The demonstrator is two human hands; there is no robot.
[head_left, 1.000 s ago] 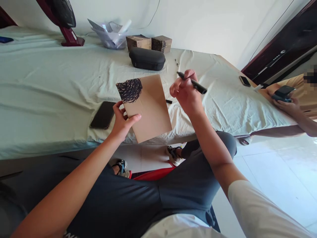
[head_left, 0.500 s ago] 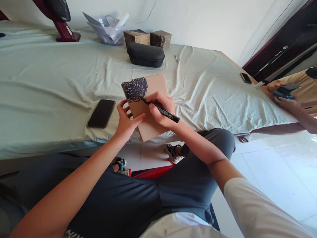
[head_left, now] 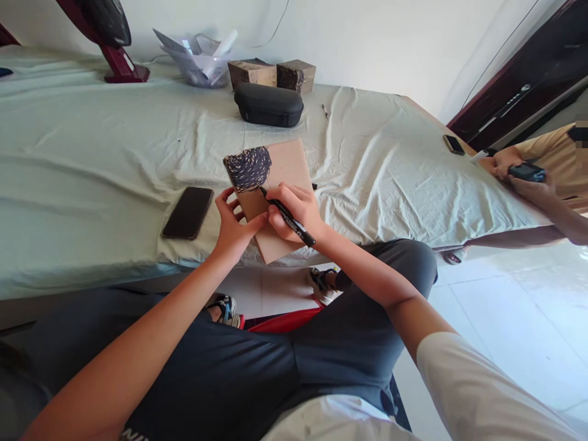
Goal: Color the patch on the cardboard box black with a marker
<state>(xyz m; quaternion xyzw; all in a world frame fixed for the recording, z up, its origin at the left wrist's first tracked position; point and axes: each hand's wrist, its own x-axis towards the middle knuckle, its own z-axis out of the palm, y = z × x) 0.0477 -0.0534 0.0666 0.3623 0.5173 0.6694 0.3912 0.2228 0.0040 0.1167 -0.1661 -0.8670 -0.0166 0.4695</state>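
Observation:
A brown cardboard box (head_left: 287,159) lies at the near edge of the cloth-covered table, its upper left corner filled with dense black scribbles. My left hand (head_left: 236,223) grips the box's left side, thumb on top and fingers at the edge. Pinched in my right hand (head_left: 298,211) is a black marker pen (head_left: 294,225), its tip at the lower edge of the scribbled patch. Just right of the box, a small black piece (head_left: 314,186) peeks out behind my right hand; most of it is hidden.
A phone (head_left: 187,212) lies to the left. Behind stand a black case (head_left: 269,105), two patterned boxes (head_left: 296,76), a plastic basket (head_left: 197,66) of papers and a dark red stand (head_left: 124,72). At right, another person's hands (head_left: 528,177) hold a dark device; a second phone (head_left: 454,144) is nearby.
My right hand has shifted slightly left and down, and the marker now points more steeply. The black scribbles look much the same. My left hand keeps its hold on the box.

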